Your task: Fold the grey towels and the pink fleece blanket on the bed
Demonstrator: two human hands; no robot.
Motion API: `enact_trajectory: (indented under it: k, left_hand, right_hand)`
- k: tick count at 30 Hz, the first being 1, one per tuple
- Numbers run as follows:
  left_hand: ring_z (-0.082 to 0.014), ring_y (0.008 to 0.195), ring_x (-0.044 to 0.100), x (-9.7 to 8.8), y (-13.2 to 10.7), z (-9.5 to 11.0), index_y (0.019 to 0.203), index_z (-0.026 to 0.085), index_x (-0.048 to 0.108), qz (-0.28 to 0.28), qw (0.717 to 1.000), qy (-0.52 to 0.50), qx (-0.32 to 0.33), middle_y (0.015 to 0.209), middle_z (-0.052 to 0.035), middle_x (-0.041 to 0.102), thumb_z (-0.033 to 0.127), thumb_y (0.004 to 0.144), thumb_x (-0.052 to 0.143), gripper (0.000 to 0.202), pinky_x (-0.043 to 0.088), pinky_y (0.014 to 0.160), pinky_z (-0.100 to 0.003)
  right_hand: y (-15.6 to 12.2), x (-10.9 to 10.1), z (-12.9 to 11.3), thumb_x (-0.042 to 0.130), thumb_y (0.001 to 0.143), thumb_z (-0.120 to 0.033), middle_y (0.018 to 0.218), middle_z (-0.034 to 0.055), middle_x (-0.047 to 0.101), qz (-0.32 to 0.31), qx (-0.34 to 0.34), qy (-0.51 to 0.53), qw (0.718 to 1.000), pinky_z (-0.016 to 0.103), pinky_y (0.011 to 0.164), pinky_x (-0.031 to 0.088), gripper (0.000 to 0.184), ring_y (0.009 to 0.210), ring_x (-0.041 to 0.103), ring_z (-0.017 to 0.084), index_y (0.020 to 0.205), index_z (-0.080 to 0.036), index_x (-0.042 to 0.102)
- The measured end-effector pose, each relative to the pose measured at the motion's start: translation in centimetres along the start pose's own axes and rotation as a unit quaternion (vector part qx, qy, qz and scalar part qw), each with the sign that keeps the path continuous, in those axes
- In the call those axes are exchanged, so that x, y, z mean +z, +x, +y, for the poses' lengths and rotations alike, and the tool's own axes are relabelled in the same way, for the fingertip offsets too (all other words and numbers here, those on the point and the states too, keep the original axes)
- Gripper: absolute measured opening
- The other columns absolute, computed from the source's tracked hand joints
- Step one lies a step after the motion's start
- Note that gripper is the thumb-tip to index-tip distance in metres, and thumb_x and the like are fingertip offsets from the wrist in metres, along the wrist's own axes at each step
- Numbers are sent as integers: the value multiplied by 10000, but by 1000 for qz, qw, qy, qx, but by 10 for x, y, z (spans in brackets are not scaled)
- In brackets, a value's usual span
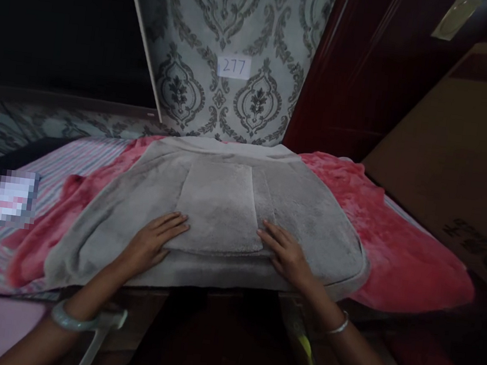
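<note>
A grey fleece garment (223,204) lies spread flat on a pink-red plush blanket (399,249). A rectangular pocket panel (218,209) sits at its middle. My left hand (154,242) lies flat, fingers stretched out, on the garment's near edge at the panel's lower left corner. My right hand (286,253) rests flat, fingers apart, at the panel's lower right corner. Neither hand holds anything. A pale green bangle is on my left wrist and a silver bracelet on my right.
A striped sheet (50,165) covers the surface at the left under the blanket. A patterned wall with a paper label reading 277 (233,67) stands behind. A brown cardboard box (462,168) is at the right, beside dark red wood (354,72).
</note>
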State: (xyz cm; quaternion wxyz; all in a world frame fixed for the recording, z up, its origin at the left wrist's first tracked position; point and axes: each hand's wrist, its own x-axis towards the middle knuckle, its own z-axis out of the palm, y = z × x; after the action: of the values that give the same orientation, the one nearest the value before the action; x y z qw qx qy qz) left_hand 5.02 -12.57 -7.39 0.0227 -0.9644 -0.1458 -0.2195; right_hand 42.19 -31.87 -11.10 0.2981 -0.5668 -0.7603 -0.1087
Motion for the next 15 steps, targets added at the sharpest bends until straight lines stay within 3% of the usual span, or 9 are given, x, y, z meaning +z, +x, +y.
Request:
enact_trajectory:
  k: [4, 7, 10, 12, 15]
  left_hand:
    - [-241, 1466, 425, -3, 2, -9, 1477, 257, 517, -25, 999, 0, -22, 1566, -58, 486, -20, 661, 481, 862, 489, 1129, -460]
    - [-257, 1453, 445, -6, 9, -15, 1399, 269, 603, -18, 999, -36, -32, 1541, -61, 517, 47, 752, 504, 691, 478, 1132, -481]
    - [-293, 1383, 525, -15, 26, -19, 1269, 260, 695, 34, 990, -128, -45, 1449, -93, 608, 318, 889, 564, 406, 467, 1126, -513]
    - [-306, 1341, 563, -28, 43, -17, 1185, 253, 732, 89, 977, -185, -62, 1382, -108, 658, 486, 910, 570, 395, 451, 1135, -525]
    - [-300, 1305, 591, -59, 74, -8, 1116, 256, 754, 174, 947, -252, -99, 1297, -99, 708, 543, 888, 622, 390, 440, 1146, -513]
  right_hand:
    - [6, 0, 2, 481, 711, 20, 1596, 62, 446, -10, -15, 7, 1000, 520, 1101, 479, 823, 1433, 450, 257, 1459, -317, 548]
    - [18, 0, 4, 486, 728, -6, 1487, 57, 578, -5, -23, 56, 998, 513, 1100, 481, 708, 1394, 498, 248, 1355, -294, 645]
    - [37, -9, 6, 510, 792, -76, 1307, 60, 707, 36, -18, 138, 990, 493, 1070, 509, 561, 1317, 576, 249, 1286, -271, 690]
    - [53, -23, 6, 529, 840, -132, 1233, 57, 743, 64, 2, 186, 980, 477, 1060, 516, 468, 1273, 615, 251, 1248, -270, 712]
    - [79, -59, 3, 578, 879, -215, 1187, 52, 760, 106, 62, 232, 965, 460, 1043, 523, 329, 1201, 663, 260, 1153, -265, 754]
